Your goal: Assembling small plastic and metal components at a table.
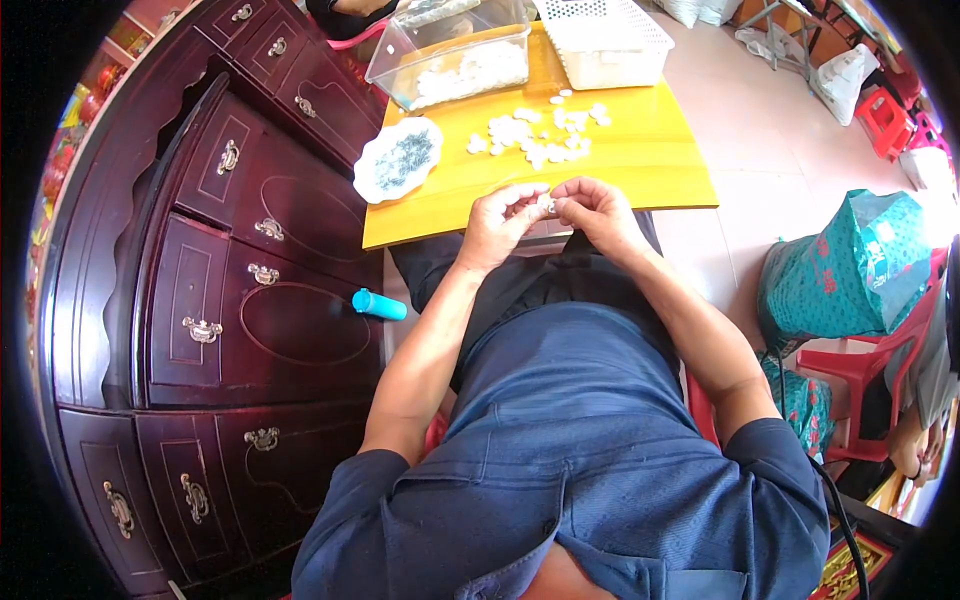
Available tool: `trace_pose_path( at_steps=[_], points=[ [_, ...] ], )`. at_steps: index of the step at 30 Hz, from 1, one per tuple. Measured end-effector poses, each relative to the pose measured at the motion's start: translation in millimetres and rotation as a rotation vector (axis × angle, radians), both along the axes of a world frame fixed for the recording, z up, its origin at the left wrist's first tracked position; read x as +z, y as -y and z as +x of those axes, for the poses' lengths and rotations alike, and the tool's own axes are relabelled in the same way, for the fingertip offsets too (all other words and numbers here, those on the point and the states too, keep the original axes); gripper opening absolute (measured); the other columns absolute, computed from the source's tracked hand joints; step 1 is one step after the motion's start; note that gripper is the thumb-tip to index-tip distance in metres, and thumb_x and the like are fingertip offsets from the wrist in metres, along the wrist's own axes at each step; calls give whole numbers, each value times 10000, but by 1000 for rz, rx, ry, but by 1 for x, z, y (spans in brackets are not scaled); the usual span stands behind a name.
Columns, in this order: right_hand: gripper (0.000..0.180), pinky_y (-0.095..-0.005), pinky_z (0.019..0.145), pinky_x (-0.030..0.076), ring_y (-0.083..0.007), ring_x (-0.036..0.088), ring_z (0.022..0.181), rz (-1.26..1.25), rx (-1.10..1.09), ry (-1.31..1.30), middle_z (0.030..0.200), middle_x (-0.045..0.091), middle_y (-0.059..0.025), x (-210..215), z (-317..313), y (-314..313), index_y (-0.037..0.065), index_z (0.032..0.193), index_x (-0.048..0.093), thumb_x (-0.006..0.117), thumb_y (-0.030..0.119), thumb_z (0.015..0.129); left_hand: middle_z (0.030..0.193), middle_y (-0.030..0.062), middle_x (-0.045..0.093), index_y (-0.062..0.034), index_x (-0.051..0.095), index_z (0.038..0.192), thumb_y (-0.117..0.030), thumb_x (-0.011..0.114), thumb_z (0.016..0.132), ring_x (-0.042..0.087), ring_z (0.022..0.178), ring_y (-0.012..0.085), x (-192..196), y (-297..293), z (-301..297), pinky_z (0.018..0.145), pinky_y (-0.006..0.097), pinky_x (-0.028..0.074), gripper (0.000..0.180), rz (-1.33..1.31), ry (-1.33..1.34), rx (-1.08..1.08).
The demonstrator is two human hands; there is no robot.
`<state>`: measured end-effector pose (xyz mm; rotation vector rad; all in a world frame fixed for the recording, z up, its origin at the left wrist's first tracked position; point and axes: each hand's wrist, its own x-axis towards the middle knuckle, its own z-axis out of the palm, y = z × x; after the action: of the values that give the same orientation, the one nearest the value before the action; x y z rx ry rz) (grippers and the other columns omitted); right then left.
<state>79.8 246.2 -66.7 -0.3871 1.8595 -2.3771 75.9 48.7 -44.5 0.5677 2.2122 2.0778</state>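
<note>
Both hands meet just over the near edge of a yellow table [470, 225]. My left hand [497, 222] and my right hand [597, 212] pinch a small whitish piece [548, 204] between thumbs and fingers; its exact kind is too small to make out. Beyond them lies a loose scatter of small white round pieces [555, 152] on the tabletop. To the left of these sits a white scallop-edged dish [368, 172] holding fine dark bits.
A clear plastic bin [450, 55] with white pieces and a white perforated basket [605, 40] stand at the table's back. Dark wooden cabinets [230, 300] line the left, near a turquoise cylinder [378, 304]. At right is a teal bag [835, 270] on a red chair [860, 375].
</note>
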Motion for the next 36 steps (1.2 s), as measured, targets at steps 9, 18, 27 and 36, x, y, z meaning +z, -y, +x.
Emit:
trace_pose_path(
  at_steps=[9, 18, 27, 36],
  points=[
    [140, -237, 738, 527, -92, 644, 802, 22, -31, 8, 905, 705, -38, 2, 0, -1, -11, 1067, 659, 649, 51, 942, 901, -10, 683, -7, 704, 1149, -72, 695, 942, 604, 730, 49, -2, 2, -2, 638, 200, 507, 217, 32, 36, 31],
    [128, -237, 720, 523, -87, 631, 770, 40, -48, -1, 876, 698, -31, 4, 0, 0, -11, 1043, 666, 648, 38, 926, 876, -19, 684, -11, 705, 1145, -74, 698, 942, 590, 707, 35, 1, 1, -1, 622, 190, 495, 213, 24, 24, 25],
    [106, -233, 687, 517, -78, 617, 736, 116, -73, -22, 837, 680, -14, 3, -1, -2, -6, 1020, 667, 659, 32, 921, 917, 2, 692, -7, 711, 1147, -65, 712, 925, 605, 726, 49, -4, 1, -2, 636, 196, 509, 229, -38, -29, 24],
    [97, -230, 673, 514, -68, 613, 726, 109, -74, -39, 825, 679, -4, -2, -3, -1, 2, 1010, 673, 664, 47, 925, 893, -3, 689, -5, 712, 1149, -71, 711, 928, 605, 717, 51, -3, 0, -1, 631, 198, 509, 230, -6, 25, 30]
  ],
)
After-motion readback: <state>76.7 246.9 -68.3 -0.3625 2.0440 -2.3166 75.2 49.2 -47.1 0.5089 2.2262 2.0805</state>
